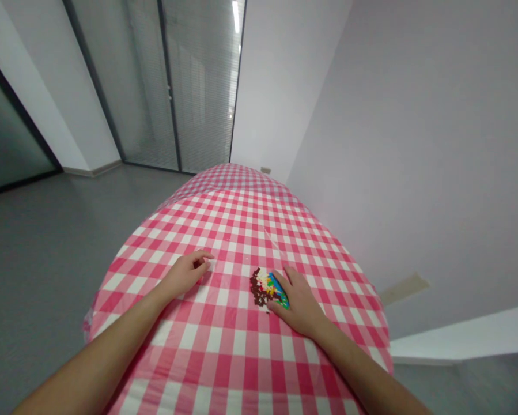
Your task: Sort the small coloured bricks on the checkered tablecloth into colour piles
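Note:
A pile of small coloured pieces, which look like tiny toy bricks, lies on the checked tablecloth. Brown ones are on its left side, with white, yellow and red in the middle, and blue and green on the right. My right hand rests on the cloth with fingers and thumb apart, curved around the pile's right edge and covering part of it. To the left of the pile, my left hand hovers low over or touches the cloth. Its fingers are loosely bent, thumb and forefinger apart, with nothing visible between them.
The red and white cloth covers a long table with rounded sides. A pale wall runs along the right. Past the far end stand glass partitions with blinds. Grey floor lies to the left.

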Demonstrator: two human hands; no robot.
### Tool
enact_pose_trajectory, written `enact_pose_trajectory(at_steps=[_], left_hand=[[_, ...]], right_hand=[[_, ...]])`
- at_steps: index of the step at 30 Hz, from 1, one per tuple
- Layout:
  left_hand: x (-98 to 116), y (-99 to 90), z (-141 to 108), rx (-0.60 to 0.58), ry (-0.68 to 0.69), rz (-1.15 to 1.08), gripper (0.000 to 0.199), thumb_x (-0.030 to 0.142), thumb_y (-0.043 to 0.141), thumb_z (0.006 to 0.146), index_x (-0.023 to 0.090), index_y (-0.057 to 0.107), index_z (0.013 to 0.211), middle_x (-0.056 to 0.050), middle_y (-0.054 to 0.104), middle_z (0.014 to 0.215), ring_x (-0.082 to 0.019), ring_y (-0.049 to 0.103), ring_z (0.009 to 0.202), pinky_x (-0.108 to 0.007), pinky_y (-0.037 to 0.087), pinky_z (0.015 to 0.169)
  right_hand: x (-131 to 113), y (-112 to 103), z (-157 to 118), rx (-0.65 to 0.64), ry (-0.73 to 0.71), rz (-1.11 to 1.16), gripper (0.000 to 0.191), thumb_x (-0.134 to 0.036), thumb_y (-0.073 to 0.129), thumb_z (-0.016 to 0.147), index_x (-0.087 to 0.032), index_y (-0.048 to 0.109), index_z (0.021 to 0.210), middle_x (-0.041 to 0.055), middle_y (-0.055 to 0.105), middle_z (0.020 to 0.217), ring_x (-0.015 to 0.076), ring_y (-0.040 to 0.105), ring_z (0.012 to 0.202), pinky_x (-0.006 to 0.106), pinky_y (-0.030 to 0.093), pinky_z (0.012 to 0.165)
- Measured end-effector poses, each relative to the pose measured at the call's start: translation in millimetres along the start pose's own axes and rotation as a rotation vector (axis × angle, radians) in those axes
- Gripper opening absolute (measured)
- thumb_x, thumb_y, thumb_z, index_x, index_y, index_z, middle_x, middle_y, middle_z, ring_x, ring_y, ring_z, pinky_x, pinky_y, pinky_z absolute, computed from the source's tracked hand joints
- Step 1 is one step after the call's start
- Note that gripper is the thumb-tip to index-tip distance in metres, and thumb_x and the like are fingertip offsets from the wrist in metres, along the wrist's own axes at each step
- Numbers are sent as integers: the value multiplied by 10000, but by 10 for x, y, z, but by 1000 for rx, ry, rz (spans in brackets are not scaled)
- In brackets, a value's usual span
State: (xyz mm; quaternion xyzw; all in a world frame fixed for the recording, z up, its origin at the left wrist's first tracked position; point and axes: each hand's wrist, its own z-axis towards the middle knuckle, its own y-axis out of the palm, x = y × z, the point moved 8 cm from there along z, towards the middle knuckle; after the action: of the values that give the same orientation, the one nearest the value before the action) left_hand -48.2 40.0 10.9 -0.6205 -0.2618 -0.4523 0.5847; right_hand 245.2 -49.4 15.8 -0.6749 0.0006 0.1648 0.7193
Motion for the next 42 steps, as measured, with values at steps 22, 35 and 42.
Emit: enact_pose_trajectory(at_steps=[22,35,42], left_hand=[[164,-15,-13,27,289,210,611,508,251,1026,127,542,1404,-138,518,1475,-279,451,1383,-485,318,1187],[266,141,-102,-125,209,218,696,613,270,1014,167,338,1544,-124,356,1588,-288,322,1466,-472,244,1208],[367,80,-220,-129,231,17,641,537,378,1010,226,272,1560,-125,360,1575,-281,311,1463,-480,296,1190]], right_hand=[[-1727,144,940,108,-544,338,513,-365,642,879,-169,554,1344,160,560,1349,296,491,1263,492,379,1093],[-743,299,559,-35,-192,45,955,-775,563,799,-194,376,1534,230,259,1603,438,231,1464,640,225,1140],[-1277,417,1371,-22,-360,72,751,-588,623,868,-211,423,1486,204,405,1521,363,356,1404,587,235,1130]])
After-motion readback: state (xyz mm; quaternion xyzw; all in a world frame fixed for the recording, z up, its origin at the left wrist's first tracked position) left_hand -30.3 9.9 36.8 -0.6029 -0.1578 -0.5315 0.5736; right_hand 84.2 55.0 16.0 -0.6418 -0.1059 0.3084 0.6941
